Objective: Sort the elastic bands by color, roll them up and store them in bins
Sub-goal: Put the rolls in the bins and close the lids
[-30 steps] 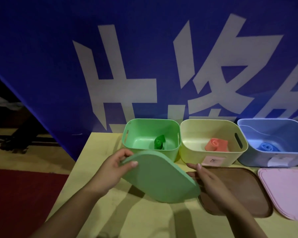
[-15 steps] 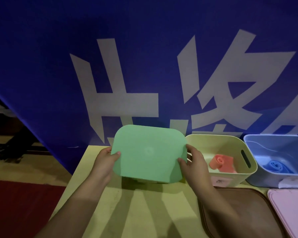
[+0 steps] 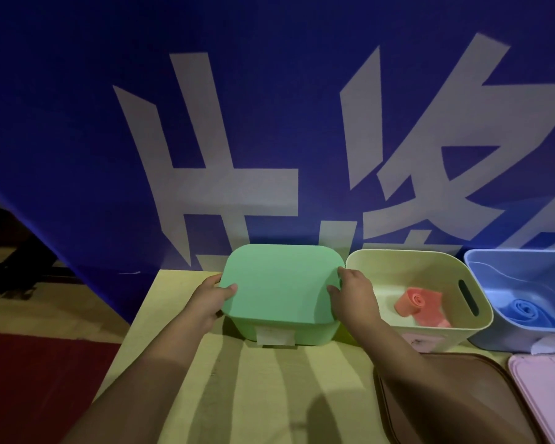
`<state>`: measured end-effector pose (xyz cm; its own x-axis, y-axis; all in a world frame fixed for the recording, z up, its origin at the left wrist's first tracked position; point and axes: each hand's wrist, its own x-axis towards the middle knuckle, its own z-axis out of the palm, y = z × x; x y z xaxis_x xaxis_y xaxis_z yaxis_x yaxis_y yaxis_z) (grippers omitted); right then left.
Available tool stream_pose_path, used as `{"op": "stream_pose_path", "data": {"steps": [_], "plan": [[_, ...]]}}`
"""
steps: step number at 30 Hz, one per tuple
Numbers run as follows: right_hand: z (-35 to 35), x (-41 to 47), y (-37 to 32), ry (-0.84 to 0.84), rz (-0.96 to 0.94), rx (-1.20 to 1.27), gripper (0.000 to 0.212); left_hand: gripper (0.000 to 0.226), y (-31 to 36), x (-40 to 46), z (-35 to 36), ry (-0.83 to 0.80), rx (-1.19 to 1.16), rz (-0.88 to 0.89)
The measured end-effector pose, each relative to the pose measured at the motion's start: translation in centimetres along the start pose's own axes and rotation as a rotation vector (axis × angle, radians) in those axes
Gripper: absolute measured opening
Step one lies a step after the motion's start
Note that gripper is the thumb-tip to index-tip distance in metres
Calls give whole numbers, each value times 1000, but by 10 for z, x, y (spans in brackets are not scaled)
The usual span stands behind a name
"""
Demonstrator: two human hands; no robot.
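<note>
Elastic bands show in two of the bins: a rolled red band lies in the yellow bin, and a rolled blue band lies in the blue bin. Both hands reach forward with forearms stretched over the yellowish surface. The left hand grips the left edge of the green lid, thumb laid on top and fingers curled under the rim. The right hand grasps the lid's right edge the same way, thumb on top near the corner, fingers wrapped around the side. The lid sits flat on the green bin, covering it, so whatever is inside cannot be seen. That bin stands at the far end of the surface, just beside the yellow bin, which touches the right hand's back. The green lid is a plain, matte rounded rectangle, and the bin below carries a pale label on its front wall. A brown lid and a pink lid lie flat on the surface at the right, in front of the open bins. A blue banner with large white characters hangs behind.
</note>
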<state>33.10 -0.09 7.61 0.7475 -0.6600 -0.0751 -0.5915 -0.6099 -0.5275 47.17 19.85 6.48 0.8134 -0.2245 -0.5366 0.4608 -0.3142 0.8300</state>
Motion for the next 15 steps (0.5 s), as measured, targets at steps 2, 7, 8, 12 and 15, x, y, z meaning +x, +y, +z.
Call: {"op": "stream_pose_path", "data": {"steps": [2,7,8,12,15], "plan": [[5,-4,-3,11,-26,-60,43,39,-1,3,-3,19,8,10],[19,-15,-8,13,-81,6,45,35,-1,6,-15,60,58,37],[20,-16,-8,15,-79,38,46,35,-1,6,-16,62,73,39],[16,-11,-6,8,-37,140,43,35,-3,4,-10,68,146,63],[15,-7,-4,-2,-17,134,42,36,-6,1,-4,68,230,86]]}}
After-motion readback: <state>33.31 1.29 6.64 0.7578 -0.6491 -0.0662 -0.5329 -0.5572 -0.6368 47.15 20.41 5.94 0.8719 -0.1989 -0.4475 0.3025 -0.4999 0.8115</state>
